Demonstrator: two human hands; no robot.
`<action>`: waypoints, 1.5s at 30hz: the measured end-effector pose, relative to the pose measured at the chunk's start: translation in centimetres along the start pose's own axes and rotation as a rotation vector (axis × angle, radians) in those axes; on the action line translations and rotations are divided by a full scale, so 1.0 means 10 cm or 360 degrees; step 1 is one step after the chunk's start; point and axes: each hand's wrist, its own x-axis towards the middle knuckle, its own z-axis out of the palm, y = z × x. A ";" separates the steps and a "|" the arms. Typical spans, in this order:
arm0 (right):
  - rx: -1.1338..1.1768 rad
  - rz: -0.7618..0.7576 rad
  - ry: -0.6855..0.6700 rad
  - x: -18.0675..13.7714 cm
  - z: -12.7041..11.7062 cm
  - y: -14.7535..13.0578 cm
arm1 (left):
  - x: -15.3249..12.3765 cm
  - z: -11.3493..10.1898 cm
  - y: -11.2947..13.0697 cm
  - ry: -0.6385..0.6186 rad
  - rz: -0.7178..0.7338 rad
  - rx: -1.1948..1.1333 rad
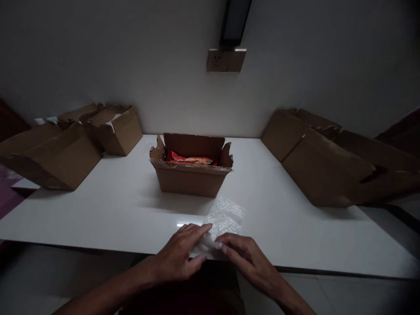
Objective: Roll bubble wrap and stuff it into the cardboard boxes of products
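A clear sheet of bubble wrap (226,215) lies at the table's front edge, its near end bunched up. My right hand (247,258) pinches that bunched end between thumb and fingers. On the left side, my left hand (182,253) has its fingers stretched forward and its thumb apart, with the fingertips touching the wrap's left edge. Just beyond the wrap stands an open cardboard box (190,181). Inside it are red packets (190,158), partly hidden by the front wall.
More open cardboard boxes stand on the white table (124,214): a left group (120,131) and a right group (321,166). A wall socket (226,60) sits below a dark, screen-like device (235,22).
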 end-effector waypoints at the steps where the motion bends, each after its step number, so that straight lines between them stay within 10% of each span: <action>1: 0.0112 0.0038 -0.0049 0.02 0.01 0.00 | -0.02 0.00 0.05 0.0016 -0.0147 -0.0075; 5: 0.0111 0.0015 0.0272 -0.03 0.04 0.10 | -0.05 0.01 0.17 0.0105 -0.0544 -0.0266; 10: -0.0653 -0.0673 0.1000 -0.35 0.14 0.06 | 0.05 0.10 0.14 0.0012 -0.0562 -0.0197; 16: -0.1146 -0.0630 0.0529 -0.39 0.32 0.12 | 0.17 0.17 0.07 -0.0056 -0.0479 0.0221; 20: -0.0870 -0.0541 0.0495 -0.31 0.30 0.23 | 0.04 0.12 0.11 0.0291 -0.0087 0.0316; 24: -0.0456 -0.0336 0.0375 -0.25 0.23 0.19 | -0.08 0.13 0.15 0.0227 0.0235 0.0305; 30: -0.0881 -0.0443 0.0809 -0.22 0.23 0.20 | 0.11 0.20 0.02 0.0300 -0.0126 0.0470; 45: -0.1020 -0.0611 0.0294 0.13 0.19 0.18 | -0.20 0.10 0.13 0.0579 -0.0762 -0.0606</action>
